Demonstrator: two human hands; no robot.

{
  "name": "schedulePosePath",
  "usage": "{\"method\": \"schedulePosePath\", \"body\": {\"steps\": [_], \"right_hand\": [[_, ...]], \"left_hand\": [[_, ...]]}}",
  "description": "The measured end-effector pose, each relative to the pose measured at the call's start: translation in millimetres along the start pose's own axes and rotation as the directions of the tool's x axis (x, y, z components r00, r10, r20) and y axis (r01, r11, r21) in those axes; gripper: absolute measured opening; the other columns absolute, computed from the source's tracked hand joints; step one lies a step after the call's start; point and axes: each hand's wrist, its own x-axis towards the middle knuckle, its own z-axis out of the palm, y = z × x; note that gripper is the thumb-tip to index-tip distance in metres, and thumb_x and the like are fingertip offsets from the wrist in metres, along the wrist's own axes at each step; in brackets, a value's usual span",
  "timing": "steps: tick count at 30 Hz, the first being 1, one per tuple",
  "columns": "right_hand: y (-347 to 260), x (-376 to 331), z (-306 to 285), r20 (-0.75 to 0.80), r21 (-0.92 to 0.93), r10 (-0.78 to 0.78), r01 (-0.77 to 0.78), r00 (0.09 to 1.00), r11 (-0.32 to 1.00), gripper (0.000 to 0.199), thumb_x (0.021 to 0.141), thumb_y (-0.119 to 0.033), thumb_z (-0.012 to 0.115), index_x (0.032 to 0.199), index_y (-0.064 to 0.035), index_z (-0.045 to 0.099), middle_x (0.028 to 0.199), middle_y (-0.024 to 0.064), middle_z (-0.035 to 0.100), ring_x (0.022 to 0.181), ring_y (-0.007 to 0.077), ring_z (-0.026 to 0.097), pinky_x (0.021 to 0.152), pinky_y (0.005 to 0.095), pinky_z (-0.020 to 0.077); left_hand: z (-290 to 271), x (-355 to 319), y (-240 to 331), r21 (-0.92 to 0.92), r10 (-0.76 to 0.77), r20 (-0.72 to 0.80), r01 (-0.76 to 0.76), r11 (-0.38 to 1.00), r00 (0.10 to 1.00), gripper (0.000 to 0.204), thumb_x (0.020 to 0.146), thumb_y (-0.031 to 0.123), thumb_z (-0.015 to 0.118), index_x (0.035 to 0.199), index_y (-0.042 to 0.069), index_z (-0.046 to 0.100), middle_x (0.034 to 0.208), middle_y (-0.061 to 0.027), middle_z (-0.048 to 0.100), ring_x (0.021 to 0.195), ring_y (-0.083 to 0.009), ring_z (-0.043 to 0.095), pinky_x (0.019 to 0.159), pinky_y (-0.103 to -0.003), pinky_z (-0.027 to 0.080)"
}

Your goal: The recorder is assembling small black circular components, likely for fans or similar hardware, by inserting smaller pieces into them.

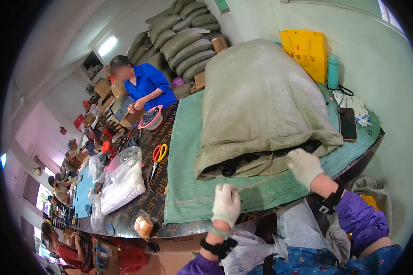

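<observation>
A large grey-green woven sack (pixel 261 96) lies full on the table, its mouth turned toward me. Black round parts (pixel 229 167) show along the opening; their exact kind is not clear. My right hand (pixel 304 167), in a white glove, is at the right part of the sack's mouth, fingers curled over its lip; what they hold is hidden. My left hand (pixel 226 205), gloved too, hovers over the green woven sheet (pixel 188 192) in front of the sack. Its fingers are curled in, and I cannot see what is inside them.
Left of the sack lie yellow-and-red-handled scissors (pixel 158 156), clear plastic bags (pixel 124 178) and a pink basket (pixel 152 120) of dark parts near a person in blue (pixel 147 87). At right are a phone (pixel 348 124), a teal bottle (pixel 333 72) and a yellow bag (pixel 306 52).
</observation>
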Motion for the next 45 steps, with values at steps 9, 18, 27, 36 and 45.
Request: {"method": "schedulePosePath", "body": {"steps": [9,18,27,36,45], "right_hand": [[7,25,25,0.194,-0.176,-0.106,0.141,0.975,0.974,0.015,0.083,-0.019,0.059,0.093,-0.0078,0.059,0.091,0.0137,0.06,0.086,0.0329,0.061,0.072,0.042,0.0507],[-40,-16,12,0.204,0.089,-0.226,0.212,0.953,0.973,0.021,0.08,-0.021,0.063,0.097,-0.0094,0.059,0.091,0.016,0.055,0.089,0.035,0.058,0.075,0.0447,0.0486],[-70,-58,8,0.301,0.744,-0.235,-0.073,0.924,0.665,0.019,0.082,-0.01,0.06,0.101,-0.0058,0.059,0.093,0.0136,0.057,0.072,0.0231,0.061,0.065,0.0327,0.0489],[-97,-88,1,0.14,0.808,-0.333,0.087,0.932,0.583,0.029,0.09,-0.031,0.056,0.102,-0.0041,0.058,0.093,0.0119,0.055,0.081,0.0223,0.059,0.07,0.0321,0.0475],[-93,-98,5,0.374,0.877,-0.304,-0.227,0.877,0.423,0.031,0.091,-0.035,0.054,0.107,-0.0092,0.055,0.1,0.0128,0.056,0.088,0.0317,0.058,0.073,0.0386,0.0485]], "left_hand": [[21,63,-28,0.515,-0.227,0.257,0.066,0.855,0.94,0.028,0.084,0.026,0.061,0.107,0.011,0.056,0.105,-0.0138,0.059,0.092,-0.0356,0.06,0.076,-0.045,0.049],[-6,-5,-38,0.055,-0.044,-0.069,0.048,0.997,0.997,0.024,0.083,0.019,0.065,0.105,0.01,0.062,0.082,-0.0135,0.065,0.07,-0.0301,0.063,0.063,-0.039,0.049],[-15,-92,21,-0.803,-0.405,0.379,0.513,0.303,0.832,0.031,0.09,0.005,0.055,0.121,0.001,0.055,0.094,-0.0049,0.062,0.068,-0.0081,0.056,0.06,-0.02,0.046],[-3,-101,51,-0.832,-0.355,0.309,0.432,0.349,0.882,0.051,0.094,0.017,0.054,0.141,0.007,0.038,0.089,-0.0004,0.056,0.07,-0.0055,0.05,0.065,-0.019,0.043],[7,-102,38,-0.543,-0.05,-0.007,0.038,0.839,0.999,0.056,0.089,0.024,0.064,0.135,0.003,0.041,0.107,-0.0033,0.05,0.069,-0.0076,0.051,0.065,-0.02,0.044]]}}
